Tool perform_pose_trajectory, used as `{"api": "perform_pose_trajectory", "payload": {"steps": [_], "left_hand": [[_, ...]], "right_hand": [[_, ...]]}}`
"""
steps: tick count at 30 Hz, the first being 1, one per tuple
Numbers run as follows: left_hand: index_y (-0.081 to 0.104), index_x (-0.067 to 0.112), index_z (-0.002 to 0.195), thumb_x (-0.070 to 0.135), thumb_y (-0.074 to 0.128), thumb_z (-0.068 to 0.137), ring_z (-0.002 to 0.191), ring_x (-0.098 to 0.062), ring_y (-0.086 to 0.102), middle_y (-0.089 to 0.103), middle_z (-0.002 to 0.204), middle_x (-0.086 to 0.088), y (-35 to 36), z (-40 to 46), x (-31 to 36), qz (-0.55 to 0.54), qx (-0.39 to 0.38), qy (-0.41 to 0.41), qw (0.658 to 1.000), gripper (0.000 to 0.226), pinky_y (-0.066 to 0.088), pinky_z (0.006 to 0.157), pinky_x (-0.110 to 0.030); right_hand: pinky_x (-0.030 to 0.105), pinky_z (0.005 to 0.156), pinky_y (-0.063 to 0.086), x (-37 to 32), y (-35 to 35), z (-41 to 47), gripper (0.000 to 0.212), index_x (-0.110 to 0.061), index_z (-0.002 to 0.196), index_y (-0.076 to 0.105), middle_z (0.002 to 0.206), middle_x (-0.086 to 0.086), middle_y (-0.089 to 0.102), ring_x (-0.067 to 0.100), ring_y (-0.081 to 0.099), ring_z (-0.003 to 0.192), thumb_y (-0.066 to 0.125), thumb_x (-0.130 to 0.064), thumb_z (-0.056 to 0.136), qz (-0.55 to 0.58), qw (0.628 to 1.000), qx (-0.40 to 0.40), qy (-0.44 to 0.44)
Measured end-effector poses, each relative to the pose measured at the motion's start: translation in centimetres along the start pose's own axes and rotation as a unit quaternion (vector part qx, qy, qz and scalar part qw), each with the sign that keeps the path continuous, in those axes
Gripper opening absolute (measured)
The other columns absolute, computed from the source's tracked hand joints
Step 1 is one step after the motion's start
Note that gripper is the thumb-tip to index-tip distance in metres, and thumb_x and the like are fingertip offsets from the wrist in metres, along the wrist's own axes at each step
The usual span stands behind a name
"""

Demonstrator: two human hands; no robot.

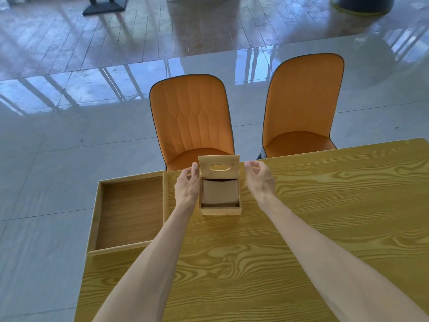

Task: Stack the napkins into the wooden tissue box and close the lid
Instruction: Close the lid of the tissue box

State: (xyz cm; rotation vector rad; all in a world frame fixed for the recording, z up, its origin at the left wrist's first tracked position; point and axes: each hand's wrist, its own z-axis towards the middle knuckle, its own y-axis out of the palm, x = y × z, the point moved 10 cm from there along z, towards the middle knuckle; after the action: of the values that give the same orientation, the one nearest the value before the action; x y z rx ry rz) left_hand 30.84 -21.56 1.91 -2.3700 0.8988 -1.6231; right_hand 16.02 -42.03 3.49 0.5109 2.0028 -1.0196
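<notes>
A wooden tissue box [220, 211] sits on the bench [301, 228], lid [219, 168] upright, napkins [220, 192] inside. Left hand [187, 185] and right hand [259, 178] flank it, fingers loosely spread, empty. No writing is readable.

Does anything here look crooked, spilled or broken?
Nothing stands out. The wooden tissue box sits square on the table, napkins flat inside, lid upright and open. The tray overhangs the table's left edge slightly.
</notes>
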Motion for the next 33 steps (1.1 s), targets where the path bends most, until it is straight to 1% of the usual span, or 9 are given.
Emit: {"api": "perform_pose_trajectory", "payload": {"steps": [4, 7, 9, 11, 16, 22, 26, 29, 33], "left_hand": [[0.066, 0.032, 0.099, 0.079, 0.023, 0.087, 0.091, -0.024, 0.057, 0.061, 0.088, 0.003, 0.0, 0.0, 2.4, -0.088, -0.029, -0.060, 0.994, 0.064, 0.047, 0.086, -0.047], [0.045, 0.020, 0.145, 0.086, 0.023, 0.081, 0.117, -0.036, 0.054, 0.059, 0.130, -0.010, 1.3, -0.5, 2.3, -0.071, -0.079, -0.134, 0.985, 0.094, 0.040, 0.099, -0.057], [0.033, 0.017, 0.152, 0.083, 0.029, 0.082, 0.135, -0.041, 0.043, 0.045, 0.151, -0.014, 1.9, -1.2, 2.0, -0.065, -0.094, -0.155, 0.981, 0.096, 0.033, 0.108, -0.061], [0.034, 0.014, 0.151, 0.078, 0.035, 0.085, 0.137, -0.040, 0.042, 0.045, 0.151, -0.015, 1.9, -1.9, 1.7, -0.070, -0.100, -0.162, 0.979, 0.092, 0.034, 0.109, -0.058], [0.038, 0.021, 0.148, 0.074, 0.043, 0.087, 0.136, -0.036, 0.042, 0.045, 0.151, -0.010, 1.7, -2.7, 1.0, -0.095, -0.113, -0.160, 0.976, 0.082, 0.038, 0.105, -0.052], [0.046, 0.026, 0.143, 0.073, 0.050, 0.083, 0.132, -0.028, 0.047, 0.049, 0.148, -0.006, 1.0, -4.1, -0.5, -0.112, -0.116, -0.116, 0.980, 0.077, 0.039, 0.107, -0.050], [0.051, 0.026, 0.139, 0.070, 0.060, 0.079, 0.124, -0.023, 0.052, 0.055, 0.141, -0.004, 0.4, -5.5, -2.0, -0.129, -0.120, -0.095, 0.980, 0.075, 0.044, 0.101, -0.040], [0.051, 0.026, 0.140, 0.070, 0.068, 0.071, 0.123, -0.025, 0.057, 0.059, 0.137, -0.005, 0.1, -6.1, -3.8, -0.129, -0.116, -0.100, 0.980, 0.083, 0.047, 0.104, -0.040], [0.053, 0.021, 0.139, 0.052, 0.069, 0.084, 0.120, -0.023, 0.058, 0.062, 0.132, -0.007, 0.1, -6.7, -5.3, -0.135, -0.114, -0.098, 0.979, 0.065, 0.048, 0.101, -0.038]], "right_hand": [[0.041, 0.084, 0.053, -1.4, 1.3, 0.5, 0.063, -0.013, 0.125, 0.062, 0.111, 0.008, 0.063, 0.019, 0.060, 0.091, 0.032, -0.061, 0.097, 0.100, 0.989, -0.076, 0.077], [0.051, 0.099, 0.044, -0.7, 3.1, 0.1, 0.081, -0.014, 0.137, 0.053, 0.136, 0.010, 0.053, 0.031, 0.054, 0.118, 0.035, -0.076, 0.087, 0.120, 0.972, -0.134, 0.154], [0.059, 0.107, 0.036, 0.0, 3.7, -0.4, 0.096, -0.017, 0.147, 0.042, 0.154, 0.011, 0.037, 0.038, 0.041, 0.136, 0.039, -0.084, 0.078, 0.125, 0.962, -0.154, 0.190], [0.062, 0.108, 0.035, 0.3, 4.0, -0.8, 0.100, -0.021, 0.150, 0.036, 0.157, 0.014, 0.032, 0.041, 0.036, 0.139, 0.041, -0.086, 0.075, 0.131, 0.953, -0.175, 0.209], [0.057, 0.105, 0.041, 0.9, 3.5, -1.0, 0.092, -0.019, 0.148, 0.040, 0.150, 0.018, 0.042, 0.043, 0.046, 0.131, 0.045, -0.080, 0.079, 0.120, 0.957, -0.186, 0.185], [0.045, 0.091, 0.052, 0.7, 1.9, -2.0, 0.081, 0.003, 0.135, 0.047, 0.134, 0.030, 0.052, 0.045, 0.055, 0.120, 0.048, -0.065, 0.090, 0.092, 0.979, -0.159, 0.083], [0.039, 0.087, 0.056, 1.9, 1.8, -3.3, 0.070, -0.017, 0.135, 0.053, 0.137, 0.012, 0.058, 0.027, 0.061, 0.114, 0.057, -0.065, 0.084, 0.077, 0.981, -0.170, 0.056], [0.037, 0.085, 0.058, 2.9, 1.6, -4.0, 0.063, -0.019, 0.136, 0.054, 0.136, 0.008, 0.058, 0.024, 0.061, 0.113, 0.064, -0.055, 0.086, 0.073, 0.981, -0.169, 0.052], [0.038, 0.087, 0.058, 4.1, 1.8, -4.9, 0.058, -0.017, 0.136, 0.053, 0.134, 0.009, 0.058, 0.024, 0.061, 0.112, 0.065, -0.047, 0.088, 0.063, 0.979, -0.184, 0.054]]}}
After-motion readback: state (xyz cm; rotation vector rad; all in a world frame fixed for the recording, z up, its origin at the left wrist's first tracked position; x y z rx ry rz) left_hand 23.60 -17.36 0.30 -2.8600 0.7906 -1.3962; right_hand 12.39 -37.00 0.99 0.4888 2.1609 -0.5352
